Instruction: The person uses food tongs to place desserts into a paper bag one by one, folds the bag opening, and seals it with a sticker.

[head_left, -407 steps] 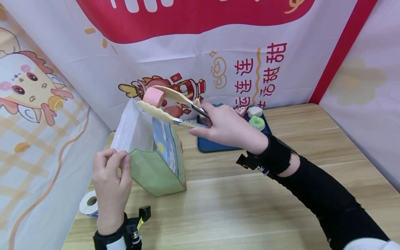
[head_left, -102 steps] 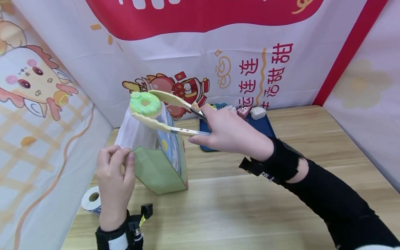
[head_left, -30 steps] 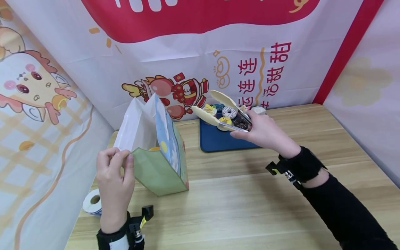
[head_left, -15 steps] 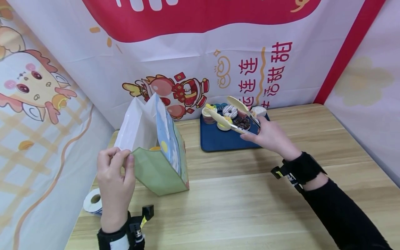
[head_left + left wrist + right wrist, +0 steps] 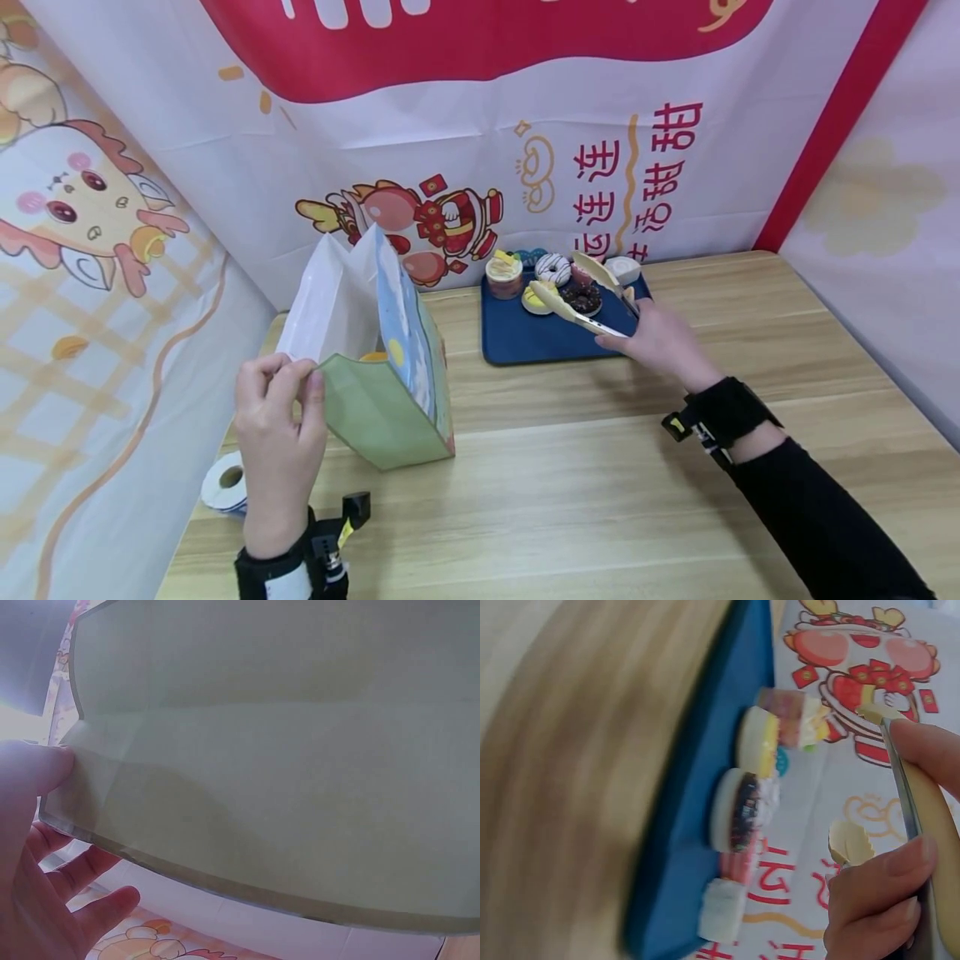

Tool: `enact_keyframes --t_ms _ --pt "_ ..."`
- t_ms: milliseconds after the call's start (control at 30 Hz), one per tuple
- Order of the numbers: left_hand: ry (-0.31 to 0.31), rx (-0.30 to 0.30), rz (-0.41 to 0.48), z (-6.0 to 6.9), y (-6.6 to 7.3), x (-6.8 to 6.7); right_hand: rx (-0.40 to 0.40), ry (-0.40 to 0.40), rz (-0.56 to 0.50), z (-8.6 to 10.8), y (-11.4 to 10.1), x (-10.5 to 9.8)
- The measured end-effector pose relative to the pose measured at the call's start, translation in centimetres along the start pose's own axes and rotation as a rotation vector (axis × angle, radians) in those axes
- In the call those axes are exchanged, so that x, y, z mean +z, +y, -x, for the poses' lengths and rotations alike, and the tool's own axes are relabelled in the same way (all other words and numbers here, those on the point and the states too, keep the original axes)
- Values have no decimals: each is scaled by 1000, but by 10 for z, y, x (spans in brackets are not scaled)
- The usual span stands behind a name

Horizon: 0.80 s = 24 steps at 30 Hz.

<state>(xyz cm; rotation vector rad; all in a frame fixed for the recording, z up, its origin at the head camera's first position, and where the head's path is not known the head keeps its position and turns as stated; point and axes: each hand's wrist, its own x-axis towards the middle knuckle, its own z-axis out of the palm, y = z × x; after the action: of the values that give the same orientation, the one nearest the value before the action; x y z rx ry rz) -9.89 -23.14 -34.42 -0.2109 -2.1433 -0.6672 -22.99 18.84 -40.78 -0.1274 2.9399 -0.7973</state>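
My left hand [image 5: 277, 446] pinches the near left rim of a green paper bag [image 5: 378, 417] with a white inside, standing on the table. Something orange [image 5: 373, 357] shows in its mouth. In the left wrist view the thumb [image 5: 52, 769] lies on the bag's green face. Over the blue tray [image 5: 517, 343], my right hand [image 5: 663, 343] holds tongs [image 5: 564, 310] with cream tips. Their arms are spread around a dark sprinkled donut [image 5: 582, 298], with nothing visibly clamped. In the right wrist view the tips look apart from the donut [image 5: 742, 814].
Also on the tray are a layered dessert [image 5: 503, 279], a yellow-topped donut [image 5: 534, 300], a white striped donut [image 5: 553, 267], a pink piece [image 5: 581, 274] and a white piece [image 5: 622, 269]. A white roll [image 5: 223, 483] stands by the left wrist. Printed cloth walls [image 5: 450, 108] enclose the table.
Earlier the tongs held a pink piece, then a green donut, over the bag. Both have left the tongs, which have moved right, over the tray. The left hand has stayed at the bag's rim.
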Motion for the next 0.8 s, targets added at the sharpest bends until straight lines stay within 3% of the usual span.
enact_keyframes --t_ms 333,800 --pt "-3 -2 -5 1 0 0 102 -57 24 -6 16 16" --pt "8 5 7 1 -1 0 144 -50 61 -11 28 29"
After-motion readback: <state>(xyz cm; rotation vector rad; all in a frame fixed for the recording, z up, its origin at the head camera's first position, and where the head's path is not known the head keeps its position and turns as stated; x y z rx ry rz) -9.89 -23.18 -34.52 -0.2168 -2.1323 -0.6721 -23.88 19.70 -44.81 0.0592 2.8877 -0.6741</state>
